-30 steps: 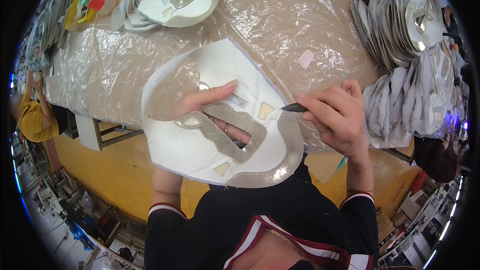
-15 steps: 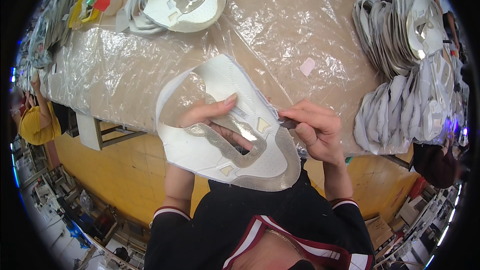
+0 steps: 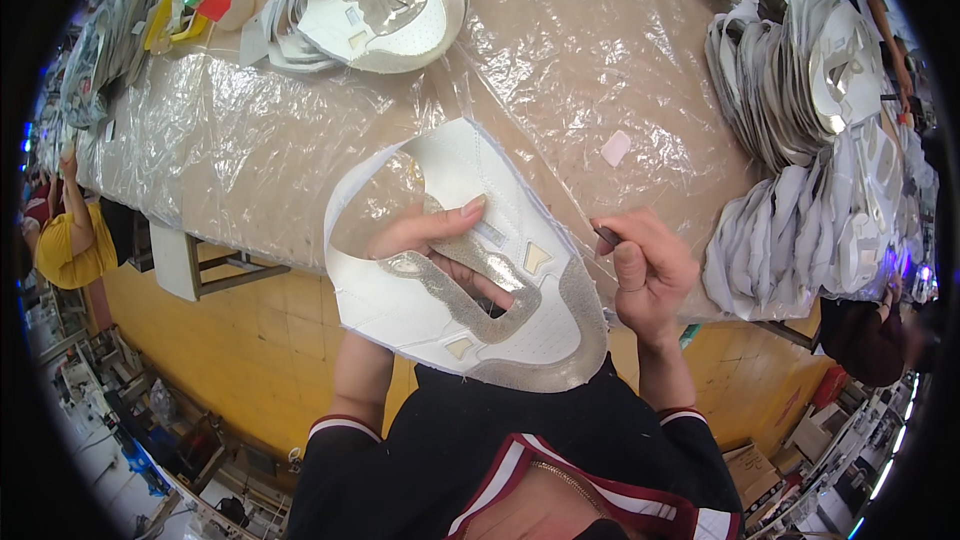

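Observation:
A white shoe upper (image 3: 375, 298) with silver-grey trim along its toe and opening is held up in front of me, over the table's near edge. My left hand (image 3: 430, 228) is closed on it, the thumb on top and the fingers partly showing through the cut-out. Just off the upper's right edge, my right hand (image 3: 655, 270) pinches a small dark tool (image 3: 607, 235) with a short tip; most of it is hidden in the fingers, so its exact kind does not show. The tool and the upper are apart.
Plastic film covers the table (image 3: 560, 70). A stack of similar uppers (image 3: 410, 45) lies at the far left, near bottles with red labels (image 3: 215, 0). More piles of uppers (image 3: 750, 80) stand at the right. A pink scrap (image 3: 616, 148) lies on the film.
My right hand with the dark tool has moved right, away from the upper's edge. My left hand and the upper have shifted slightly right and nearer to me.

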Available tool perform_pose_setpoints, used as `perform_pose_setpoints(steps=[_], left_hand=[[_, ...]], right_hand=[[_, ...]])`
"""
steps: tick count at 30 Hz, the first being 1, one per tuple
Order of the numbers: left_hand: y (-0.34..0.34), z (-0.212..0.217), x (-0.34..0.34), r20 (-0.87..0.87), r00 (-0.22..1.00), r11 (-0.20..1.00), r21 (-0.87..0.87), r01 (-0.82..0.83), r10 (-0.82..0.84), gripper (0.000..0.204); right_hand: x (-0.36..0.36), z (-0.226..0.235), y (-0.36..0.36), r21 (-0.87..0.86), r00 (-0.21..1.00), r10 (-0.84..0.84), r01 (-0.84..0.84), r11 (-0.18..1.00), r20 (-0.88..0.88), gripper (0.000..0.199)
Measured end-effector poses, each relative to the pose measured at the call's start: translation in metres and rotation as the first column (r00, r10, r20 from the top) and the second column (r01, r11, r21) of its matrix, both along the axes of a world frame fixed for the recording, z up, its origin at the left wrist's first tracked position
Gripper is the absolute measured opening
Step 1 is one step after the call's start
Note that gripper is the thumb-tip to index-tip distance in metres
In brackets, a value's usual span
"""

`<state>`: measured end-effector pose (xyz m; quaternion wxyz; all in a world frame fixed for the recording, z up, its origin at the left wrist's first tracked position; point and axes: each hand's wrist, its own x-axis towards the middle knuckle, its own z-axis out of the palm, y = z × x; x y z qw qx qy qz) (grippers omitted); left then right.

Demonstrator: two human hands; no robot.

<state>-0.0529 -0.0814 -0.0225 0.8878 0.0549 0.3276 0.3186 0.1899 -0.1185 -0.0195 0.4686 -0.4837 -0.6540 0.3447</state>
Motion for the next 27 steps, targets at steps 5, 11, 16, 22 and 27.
perform_pose_setpoints(steps=[5,11,16,22,27], left_hand=[[0.004,0.005,0.001,-0.005,0.996,0.996,0.003,0.086,-0.086,0.041],[0.002,0.003,0.002,-0.077,0.992,0.989,0.1,0.109,-0.102,0.048],[-0.002,-0.002,0.0,-0.053,0.995,0.996,0.035,0.086,-0.084,0.045],[-0.001,0.0,0.001,-0.127,0.983,0.991,-0.01,0.132,-0.133,0.044],[0.006,0.011,0.006,-0.252,0.968,0.999,-0.035,0.015,-0.024,0.044]], right_hand=[[0.0,0.001,0.007,-0.199,0.96,0.169,-0.214,0.956,-0.221,0.027],[-0.005,0.007,0.007,-0.192,0.947,0.218,-0.265,0.945,-0.234,0.026],[-0.009,0.006,0.001,-0.179,0.971,0.148,-0.182,0.967,-0.188,0.023],[-0.017,-0.008,-0.003,-0.215,0.96,-0.048,-0.013,0.976,-0.277,0.024],[0.005,0.005,0.009,-0.097,1.0,0.009,-0.009,0.995,0.0,0.036]])
